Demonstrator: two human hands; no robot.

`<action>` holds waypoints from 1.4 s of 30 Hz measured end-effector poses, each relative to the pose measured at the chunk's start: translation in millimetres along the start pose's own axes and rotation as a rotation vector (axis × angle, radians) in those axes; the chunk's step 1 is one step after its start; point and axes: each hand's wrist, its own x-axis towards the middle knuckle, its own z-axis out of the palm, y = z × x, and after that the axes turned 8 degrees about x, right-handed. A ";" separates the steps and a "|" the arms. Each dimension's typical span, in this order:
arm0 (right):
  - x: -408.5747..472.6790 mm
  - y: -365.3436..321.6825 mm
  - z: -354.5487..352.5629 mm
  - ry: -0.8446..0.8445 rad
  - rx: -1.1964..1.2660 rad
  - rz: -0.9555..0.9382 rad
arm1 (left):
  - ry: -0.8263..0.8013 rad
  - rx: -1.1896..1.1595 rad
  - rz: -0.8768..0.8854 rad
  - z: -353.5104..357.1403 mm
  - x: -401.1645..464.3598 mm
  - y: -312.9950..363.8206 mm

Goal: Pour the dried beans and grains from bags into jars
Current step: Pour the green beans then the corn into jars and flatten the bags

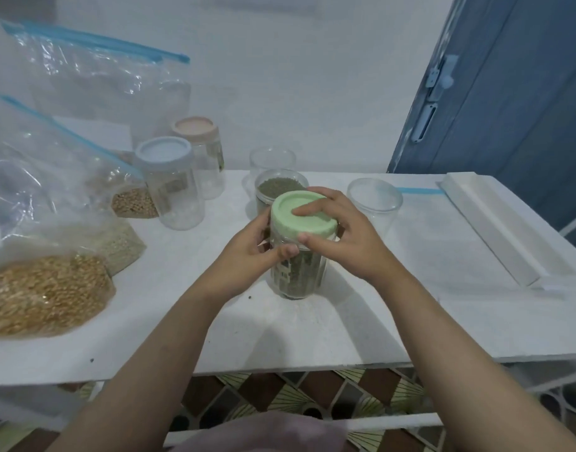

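Your right hand [339,236] curls its fingers over the green lid [301,216]; your left hand [250,252] grips the filled jar [296,272] below it, standing mid-table [410,288]. Grain bags [45,288] lie left, open jars [374,200] beyond.

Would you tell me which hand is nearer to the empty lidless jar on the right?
Right. The right hand, gripping the green lid, sits just beside the empty jar; the left hand holds the filled jar's far side.
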 end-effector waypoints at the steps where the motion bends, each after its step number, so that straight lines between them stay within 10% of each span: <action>1: 3.0 -1.4 -3.9 -0.056 -0.029 0.014 | -0.007 0.005 -0.004 -1.3 1.0 -0.3; 16: -13.7 13.0 4.2 0.297 0.483 0.221 | -0.012 0.021 0.006 -3.9 0.6 3.1; 23: -19.0 14.2 -0.7 0.267 0.414 0.172 | -0.035 0.006 0.000 -6.2 2.3 1.6; 29: -9.4 4.5 -17.6 -0.154 0.199 0.165 | -0.061 -0.014 -0.013 -11.1 4.7 -3.0; 42: -18.5 6.3 7.8 0.136 0.117 0.007 | 0.004 -0.020 0.033 -2.7 -0.3 -3.6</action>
